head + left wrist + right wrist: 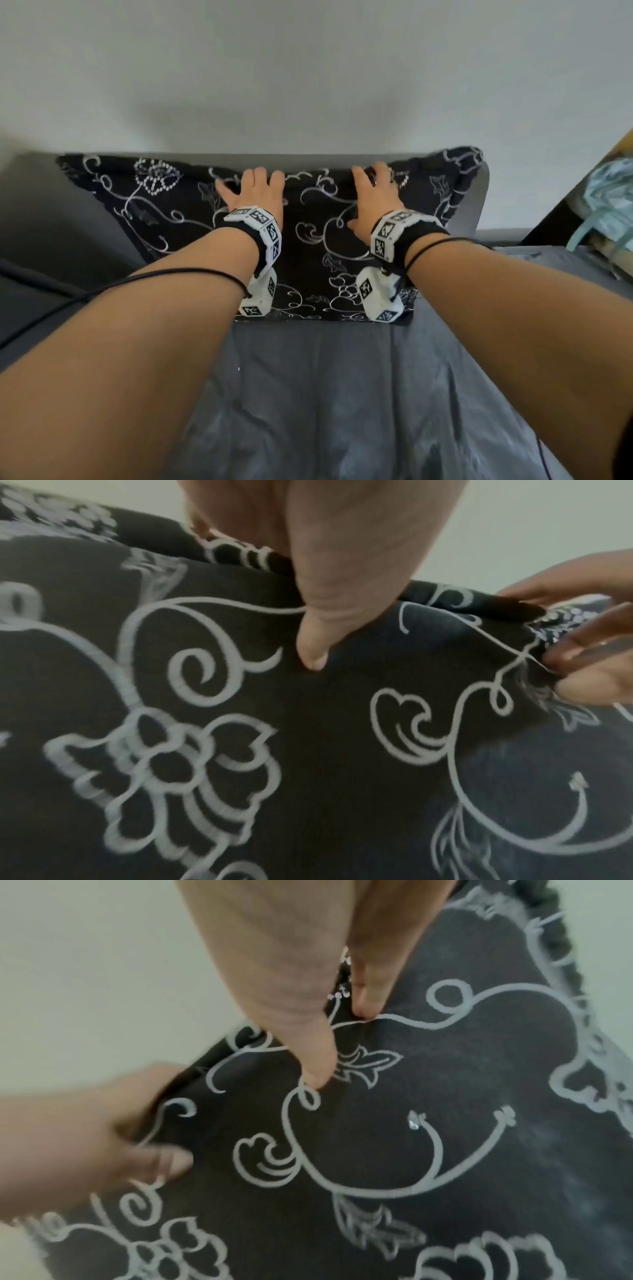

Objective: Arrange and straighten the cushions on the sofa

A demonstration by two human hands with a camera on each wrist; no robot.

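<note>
A black cushion (318,246) with white floral embroidery stands on the grey sofa, leaning against the backrest (308,159). My left hand (251,192) grips its top edge left of centre, fingers hooked over the back and thumb pressed on the front. My right hand (373,192) holds the top edge the same way, further right. In the left wrist view the left thumb (315,642) digs into the cushion (308,750), and the right hand (589,664) pinches the fabric. The right wrist view shows the right thumb (315,1064) on the cushion (428,1083), with the left hand (68,1137) beside it.
The grey seat (325,394) spreads out below the cushion, and a sofa arm (51,222) rises on the left. A white wall (308,68) stands close behind the backrest. A pale green cloth bundle (606,205) lies beyond the sofa's right end. A black cable (51,308) trails on the left.
</note>
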